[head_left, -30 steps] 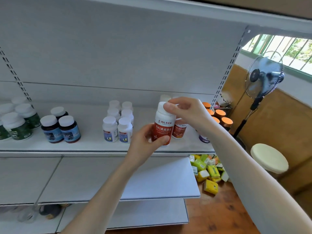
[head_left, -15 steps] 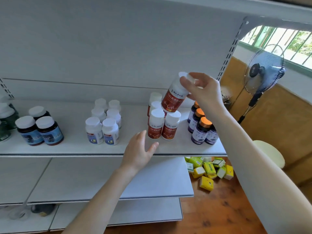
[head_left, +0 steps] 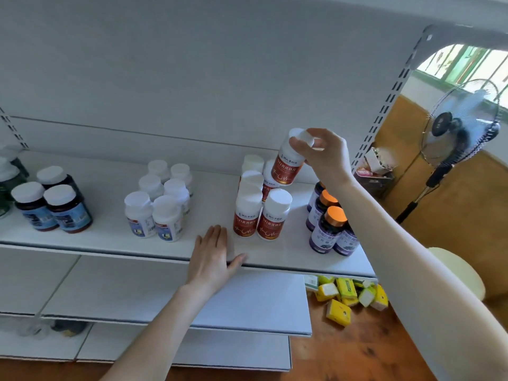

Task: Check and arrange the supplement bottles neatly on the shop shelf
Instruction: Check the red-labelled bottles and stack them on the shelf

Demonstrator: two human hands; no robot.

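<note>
the right hand [head_left: 325, 160] holds a red bottle [head_left: 286, 171] up in the air, tilted, its fingers [head_left: 298, 146] pinched round the white cap. the bottle hangs above the back of the red group [head_left: 261, 215], which stands in two rows on the shelf [head_left: 110, 237] between the blue-label bottles [head_left: 159, 213] and the purple bottles [head_left: 327, 232]. its base overlaps the rear bottles in view, and i cannot tell if it touches them. the left hand [head_left: 211, 254] lies flat on the shelf's front edge, its fingers [head_left: 217, 237] straight and close together, thumb spread, holding nothing.

the step in hand, as i judge it, is setting this bottle into its own group. a slot probably waits at the back of the right row, but the bottle itself hides that spot. the next move calls for righting the bottle, lowering it straight down behind its row with the label forward, and letting go only once the base sits flat. the risk is clipping the close-packed neighbours on the way down. the left hand is near enough to steady the front pair.
</note>
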